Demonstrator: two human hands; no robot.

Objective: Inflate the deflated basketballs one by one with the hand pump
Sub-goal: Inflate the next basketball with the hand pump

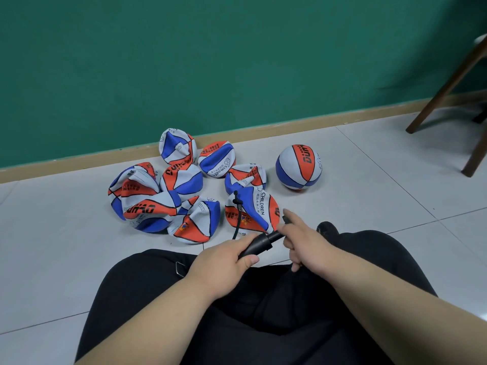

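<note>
Just below the frame's centre, the left hand (224, 255) curls its fingers round the barrel of the black hand pump (259, 243). Beside it, the right hand (307, 245) seems to close on the plunger handle, which is mostly hidden, with the index finger sticking out. A thin hose (237, 222) runs up to the nearest deflated basketball (259, 210), crumpled on the floor at centre. It looks soft, light and floppy, and would likely shift under pumping, so steady it near the valve. More flat balls (158, 196) are heaped centre-left, and one inflated ball (299, 167) sits apart, right of centre.
</note>
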